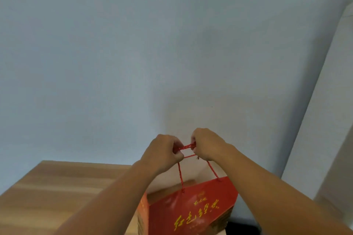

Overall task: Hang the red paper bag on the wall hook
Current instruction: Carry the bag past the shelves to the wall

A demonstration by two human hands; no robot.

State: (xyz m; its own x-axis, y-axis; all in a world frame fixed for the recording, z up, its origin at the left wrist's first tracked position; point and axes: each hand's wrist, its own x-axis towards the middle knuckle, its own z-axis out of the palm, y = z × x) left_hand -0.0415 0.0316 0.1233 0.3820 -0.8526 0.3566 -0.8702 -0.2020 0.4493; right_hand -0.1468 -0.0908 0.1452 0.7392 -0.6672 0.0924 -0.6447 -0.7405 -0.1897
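Observation:
The red paper bag (193, 210) with yellow lettering hangs at the bottom centre, held up by its red rope handles (188, 147). My left hand (162, 150) and my right hand (207, 144) are both closed on the handles, side by side, with a short stretch of rope taut between them. The bag's mouth is open toward the wall. No hook shows on the pale blue-grey wall (133, 53); only a tiny dark speck (212, 106) sits above and right of my hands.
A wooden tabletop (57, 187) lies below left, against the wall, and the bag hangs over its right end. A white panel or door edge (324, 129) slants up the right side.

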